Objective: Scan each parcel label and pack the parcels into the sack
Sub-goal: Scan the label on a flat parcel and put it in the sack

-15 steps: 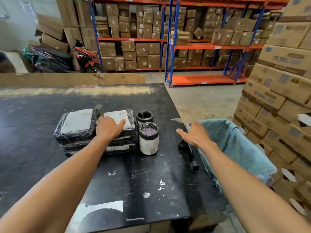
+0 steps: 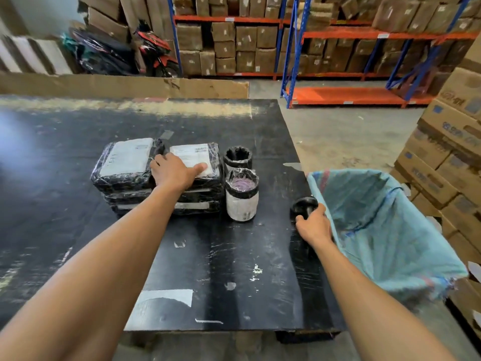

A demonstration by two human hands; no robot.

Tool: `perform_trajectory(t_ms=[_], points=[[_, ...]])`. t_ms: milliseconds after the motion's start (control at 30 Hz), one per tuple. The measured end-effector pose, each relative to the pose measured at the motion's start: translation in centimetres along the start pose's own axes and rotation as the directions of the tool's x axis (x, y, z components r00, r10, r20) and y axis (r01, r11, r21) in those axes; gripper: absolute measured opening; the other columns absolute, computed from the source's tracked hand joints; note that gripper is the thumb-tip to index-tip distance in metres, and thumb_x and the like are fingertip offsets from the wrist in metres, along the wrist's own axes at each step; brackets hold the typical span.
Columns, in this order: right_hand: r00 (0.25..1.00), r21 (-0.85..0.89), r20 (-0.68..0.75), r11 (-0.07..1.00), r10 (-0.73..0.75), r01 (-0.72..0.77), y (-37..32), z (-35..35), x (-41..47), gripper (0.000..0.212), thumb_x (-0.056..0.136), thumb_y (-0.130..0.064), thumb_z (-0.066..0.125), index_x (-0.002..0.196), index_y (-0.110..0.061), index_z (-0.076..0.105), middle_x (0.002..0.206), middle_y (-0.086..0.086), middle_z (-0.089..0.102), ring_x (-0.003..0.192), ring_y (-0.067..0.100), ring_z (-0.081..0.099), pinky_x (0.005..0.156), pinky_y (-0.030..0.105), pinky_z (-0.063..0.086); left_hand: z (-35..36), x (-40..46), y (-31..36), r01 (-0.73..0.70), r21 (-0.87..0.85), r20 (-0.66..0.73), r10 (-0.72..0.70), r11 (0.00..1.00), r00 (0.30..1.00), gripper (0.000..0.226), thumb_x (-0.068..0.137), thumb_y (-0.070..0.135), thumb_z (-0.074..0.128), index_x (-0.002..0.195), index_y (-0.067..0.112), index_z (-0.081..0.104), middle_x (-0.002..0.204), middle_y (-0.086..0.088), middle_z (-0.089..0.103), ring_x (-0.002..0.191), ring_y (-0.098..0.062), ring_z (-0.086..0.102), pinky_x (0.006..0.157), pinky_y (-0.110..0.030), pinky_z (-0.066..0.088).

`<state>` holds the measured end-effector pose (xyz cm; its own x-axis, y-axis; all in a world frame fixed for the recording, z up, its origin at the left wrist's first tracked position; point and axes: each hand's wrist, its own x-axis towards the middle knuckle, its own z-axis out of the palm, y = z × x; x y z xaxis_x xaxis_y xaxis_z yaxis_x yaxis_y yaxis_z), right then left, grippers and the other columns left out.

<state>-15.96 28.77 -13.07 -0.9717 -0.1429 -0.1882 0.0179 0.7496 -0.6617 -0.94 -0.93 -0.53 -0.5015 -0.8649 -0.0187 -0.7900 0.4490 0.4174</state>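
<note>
Concrete floor; blue-orange racks holding cartons; black table.

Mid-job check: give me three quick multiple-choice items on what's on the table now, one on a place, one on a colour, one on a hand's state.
1. Where is the sack?
A. at the table's right edge
B. on the floor behind the table
C. on top of the parcels

2. What colour is the sack?
A. black
B. light blue
C. orange

3. What is the right hand doing?
A. hanging idle
B. gripping the scanner
C. lifting a parcel

Answers:
1 A: its open mouth hangs beside the black table.
2 B: the woven cloth is light blue.
3 B: fingers curl round the black scanner, while the left hand rests flat on the top flat parcel.
</note>
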Motion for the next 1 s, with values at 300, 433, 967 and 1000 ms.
perform_trajectory(t_ms=[300, 433, 967, 1000], points=[[0.989, 0.517, -0.143, 0.849, -0.044, 0.112, -4.9, -1.6, -1.5, 0.054, 0.095, -0.019, 0.065, 0.144, -0.023, 0.041, 0.09, 0.009, 0.073, 0.052, 0.016, 0.071, 0.058, 0.04, 0.062, -0.8, -1.2, 0.6, 0.137, -0.154, 0.114, -0.12, 0.979, 0.986, 0.135, 0.07, 0.071, 0.08, 0.16, 0.002, 0.008, 0.163, -0.026, 0.015, 0.15, -0.043, 0.013, 0.122, -0.05, 0.018], [0.982, 0.661, -0.075, 0.729, -0.171, 0.177, -9.6, -2.3, -2.3, 0.054, 0.096, -0.012, 0.07, 0.141, -0.017, 0.041, 0.098, 0.013, 0.074, 0.05, 0.013, 0.07, 0.05, 0.031, 0.056, -1.2, -1.3, -0.7, 0.113, -0.184, 0.191, -0.077, 0.976, 0.978, 0.157, 0.06, 0.069, 0.088, 0.16, 0.022, -0.023, 0.166, -0.028, -0.002, 0.151, -0.049, 0.002, 0.121, -0.057, 0.009], [0.9, 0.768, 0.15, 0.622, -0.41, 0.156, -18.1, 1.4, -9.1, 0.064, 0.081, -0.03, 0.074, 0.137, -0.031, 0.044, 0.086, 0.005, 0.072, 0.05, 0.018, 0.056, 0.043, 0.029, 0.045, -0.2, 0.9, -1.5, 0.006, -0.305, 0.281, 0.084, 0.952, 0.956, 0.126, 0.056, 0.059, 0.095, 0.156, 0.046, 0.019, 0.163, -0.028, -0.013, 0.147, -0.06, 0.0, 0.115, -0.064, 0.024], [0.907, 0.774, 0.14, 0.615, -0.396, 0.149, -18.1, 1.4, -9.3, 0.059, 0.084, -0.028, 0.073, 0.136, -0.028, 0.045, 0.09, 0.007, 0.072, 0.05, 0.018, 0.056, 0.043, 0.029, 0.045, 0.0, 0.9, -1.7, -0.024, -0.322, 0.271, 0.116, 0.946, 0.955, 0.125, 0.057, 0.06, 0.094, 0.157, 0.045, 0.02, 0.166, -0.026, -0.001, 0.148, -0.057, 0.005, 0.113, -0.063, 0.025]])
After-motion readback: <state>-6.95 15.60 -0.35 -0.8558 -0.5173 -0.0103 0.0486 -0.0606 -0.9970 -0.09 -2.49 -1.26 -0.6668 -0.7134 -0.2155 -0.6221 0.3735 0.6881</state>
